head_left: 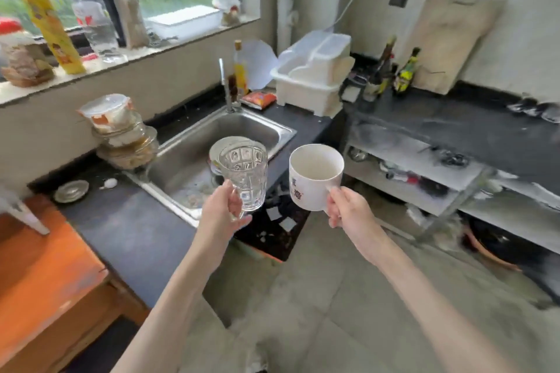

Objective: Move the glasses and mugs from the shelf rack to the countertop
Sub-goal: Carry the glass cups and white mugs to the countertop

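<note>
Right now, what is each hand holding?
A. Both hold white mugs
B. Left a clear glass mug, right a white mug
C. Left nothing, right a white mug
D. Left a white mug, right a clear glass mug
B: the left hand grips the clear glass mug by its handle, and the right hand holds the white mug.

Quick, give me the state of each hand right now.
Left hand: closed on the handle of the clear glass mug, held in the air.
Right hand: closed on the handle of the white mug, also in the air.
</note>
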